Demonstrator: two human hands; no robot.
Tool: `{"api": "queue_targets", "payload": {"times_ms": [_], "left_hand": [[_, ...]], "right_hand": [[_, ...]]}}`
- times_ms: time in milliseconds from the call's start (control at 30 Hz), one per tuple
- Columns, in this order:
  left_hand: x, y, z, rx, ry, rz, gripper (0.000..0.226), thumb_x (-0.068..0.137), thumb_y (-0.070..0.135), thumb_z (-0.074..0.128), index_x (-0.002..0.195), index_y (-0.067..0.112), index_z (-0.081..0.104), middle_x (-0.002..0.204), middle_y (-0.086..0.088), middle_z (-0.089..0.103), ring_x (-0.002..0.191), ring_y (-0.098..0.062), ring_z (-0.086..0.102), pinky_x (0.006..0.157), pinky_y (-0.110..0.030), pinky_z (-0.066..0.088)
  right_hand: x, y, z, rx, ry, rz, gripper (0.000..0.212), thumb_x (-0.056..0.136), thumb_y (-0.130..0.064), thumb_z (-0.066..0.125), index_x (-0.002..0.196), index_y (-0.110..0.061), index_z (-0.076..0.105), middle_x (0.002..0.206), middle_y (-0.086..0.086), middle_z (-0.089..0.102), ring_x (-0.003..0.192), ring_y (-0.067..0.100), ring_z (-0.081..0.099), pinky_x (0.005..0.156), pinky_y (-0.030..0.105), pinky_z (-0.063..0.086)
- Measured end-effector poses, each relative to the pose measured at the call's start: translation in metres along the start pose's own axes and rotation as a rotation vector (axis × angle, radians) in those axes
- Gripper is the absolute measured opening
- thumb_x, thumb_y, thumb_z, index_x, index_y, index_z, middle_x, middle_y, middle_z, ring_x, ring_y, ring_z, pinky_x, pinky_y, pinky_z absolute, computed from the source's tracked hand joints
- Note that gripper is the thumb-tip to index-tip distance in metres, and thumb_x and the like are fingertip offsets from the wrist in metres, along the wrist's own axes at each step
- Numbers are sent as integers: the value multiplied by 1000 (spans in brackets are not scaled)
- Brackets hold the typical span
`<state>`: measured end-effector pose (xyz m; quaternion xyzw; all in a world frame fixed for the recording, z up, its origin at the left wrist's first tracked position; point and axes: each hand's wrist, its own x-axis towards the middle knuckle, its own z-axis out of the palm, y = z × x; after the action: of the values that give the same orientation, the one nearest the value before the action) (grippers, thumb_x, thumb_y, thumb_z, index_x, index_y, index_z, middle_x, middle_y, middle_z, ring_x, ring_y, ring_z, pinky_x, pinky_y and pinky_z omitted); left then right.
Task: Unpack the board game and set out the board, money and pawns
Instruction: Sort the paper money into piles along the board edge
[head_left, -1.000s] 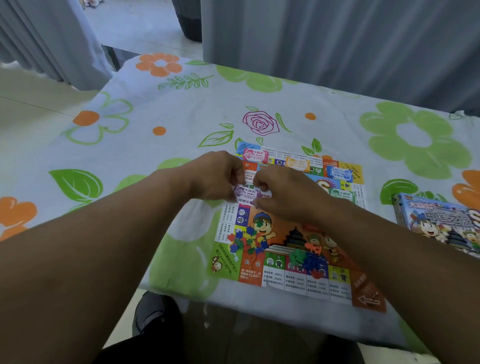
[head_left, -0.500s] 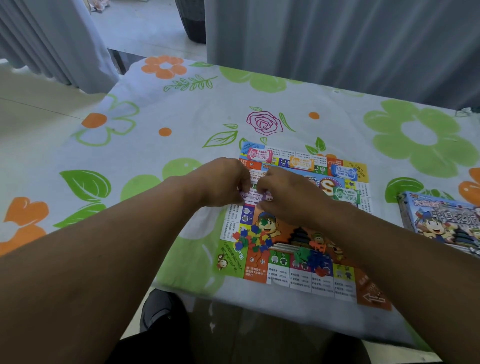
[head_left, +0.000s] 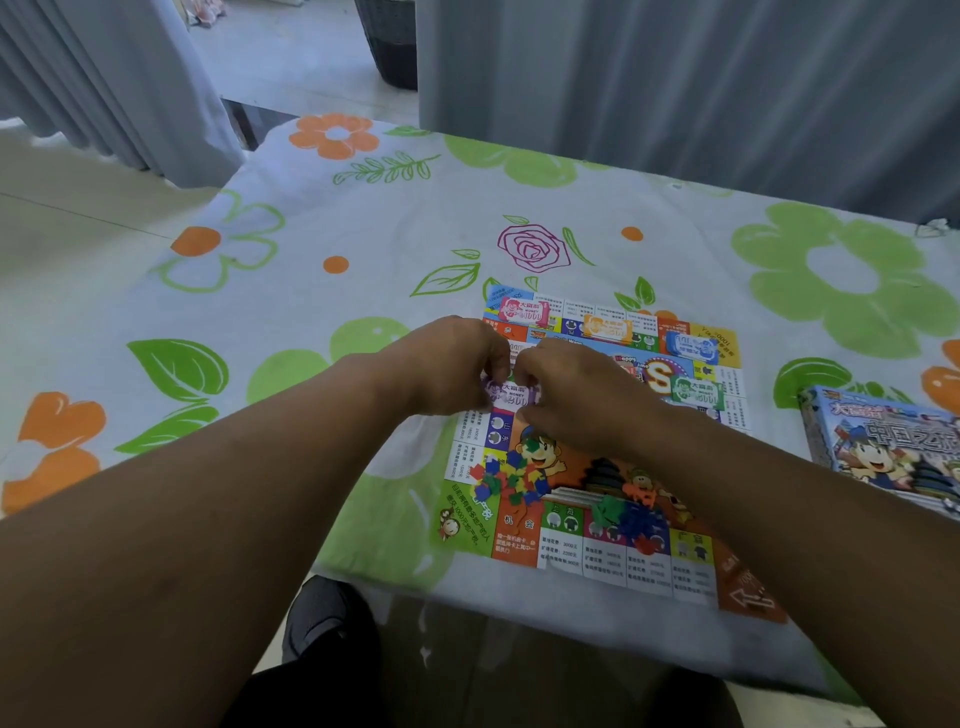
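The flat, square paper board (head_left: 566, 545) lies open on the tabletop (head_left: 363, 249), which is covered by a soft cloth printed with green and orange flowers. Its near edge sits close to the tabletop's front edge. Both hands meet over the board's left side. The left hand (head_left: 447, 364) and the right hand (head_left: 576, 395) each have their fingers curled in, pinching opposite ends of a thin purple money bundle (head_left: 510, 396), a small rectangle of printed notes held just above the board.

Four more rectangular bundles rest on the board's far part: a pink bundle (head_left: 522, 310) at the far left corner, an orange bundle (head_left: 607, 328) beside it, a blue bundle (head_left: 691, 347) near the far right corner, and a green bundle (head_left: 697, 392) just nearer than the blue one.

Two loose heaps of tiny, blocky plastic pieces lie on the near half: a mixed-colour heap (head_left: 511, 478) to the left and a green, blue and red heap (head_left: 628, 517) to the right. The glossy cardboard game box (head_left: 883, 447) sits on the cloth to the right, apart from the board.
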<state>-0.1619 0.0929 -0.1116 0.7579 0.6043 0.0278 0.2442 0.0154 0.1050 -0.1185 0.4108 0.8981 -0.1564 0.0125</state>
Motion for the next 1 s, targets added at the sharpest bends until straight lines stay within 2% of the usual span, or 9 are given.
{"api": "queue_targets", "payload": {"times_ms": [133,333,667,900,1000], "left_hand": [[0,0,0,3,-1,4,24,81,20,79,102,18,68,111,2,68,94,-14,59,73,-24,46],[0,1,1,5,-2,14,24,80,20,79,102,18,68,110,2,68,95,-15,61,76,-25,49],[0,1,-1,-11,-16,2,25,80,21,80,102,18,68,111,3,68,98,-16,62,76,-25,49],[-1,1,-1,-28,-3,0,28,79,22,80,104,19,67,109,5,66,93,-12,59,74,-23,44],[-1,0,-5,-52,27,-12,30,79,23,81,105,20,67,103,8,63,89,-11,58,73,-23,43]], "right_hand": [[1,-1,0,11,-1,10,29,90,-22,70,115,-13,59,110,4,57,89,14,45,74,26,36],[1,-2,0,23,11,19,27,89,-20,70,112,-13,60,97,-4,43,87,13,42,72,25,33],[2,-2,0,33,24,33,33,88,-22,72,117,-13,60,112,5,58,89,12,43,73,24,34],[2,3,-8,45,27,15,32,85,-23,76,111,-13,60,105,2,55,90,16,48,73,27,37],[1,7,-20,58,72,29,28,84,-22,75,107,-13,62,102,3,59,89,19,54,74,32,46]]}}
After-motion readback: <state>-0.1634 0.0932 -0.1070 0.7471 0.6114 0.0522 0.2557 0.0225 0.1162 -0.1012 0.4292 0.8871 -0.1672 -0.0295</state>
